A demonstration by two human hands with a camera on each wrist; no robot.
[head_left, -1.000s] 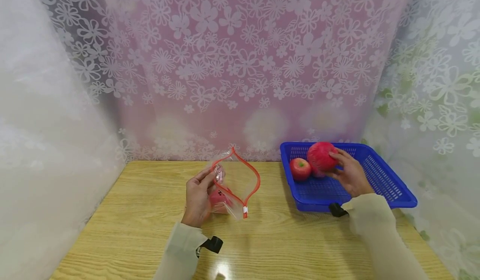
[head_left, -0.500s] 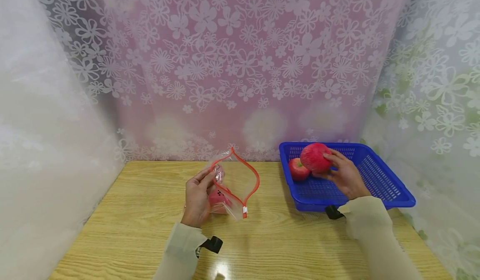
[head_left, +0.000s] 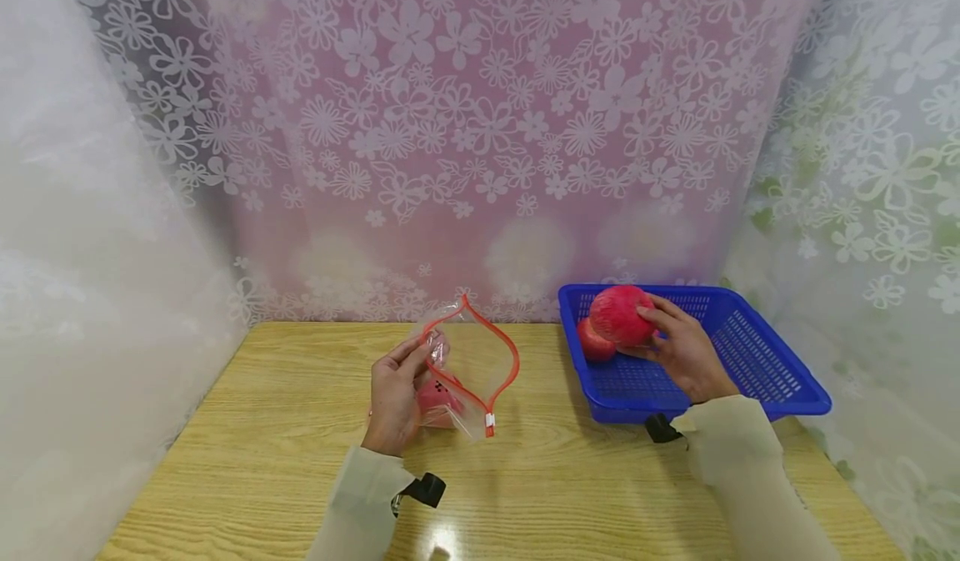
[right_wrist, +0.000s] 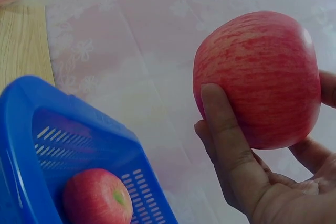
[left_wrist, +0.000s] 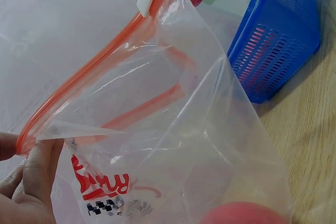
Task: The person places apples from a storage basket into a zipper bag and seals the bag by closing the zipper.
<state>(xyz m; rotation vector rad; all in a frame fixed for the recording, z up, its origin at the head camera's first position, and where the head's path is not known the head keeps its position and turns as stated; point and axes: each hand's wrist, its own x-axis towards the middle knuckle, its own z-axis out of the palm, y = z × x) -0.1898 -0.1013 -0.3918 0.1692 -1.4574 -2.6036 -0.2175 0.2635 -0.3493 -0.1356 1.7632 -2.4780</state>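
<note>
My left hand (head_left: 396, 394) pinches the rim of a clear slider zip bag (left_wrist: 173, 145), whose orange-edged mouth gapes toward the right. Low inside the bag sits a rounded red thing (left_wrist: 244, 214), seen through the plastic. Fingers and thumb of my right hand (head_left: 686, 353) grip a large red apple (right_wrist: 260, 80), raised above the left part of the blue basket (head_left: 626, 415). A second apple (right_wrist: 98, 198) with a green stem hollow rests in that basket, partly hidden behind the held one in the head view.
The wooden table (head_left: 300, 494) runs beneath both hands, with the basket at its right side. A flowered pink curtain (head_left: 450, 169) hangs behind the table's back edge. Pale sheets (head_left: 892, 211) close off both sides.
My right hand has carried the apple a little to the left above the basket, so it now covers more of the second apple. My left hand and the bag have stayed put.
</note>
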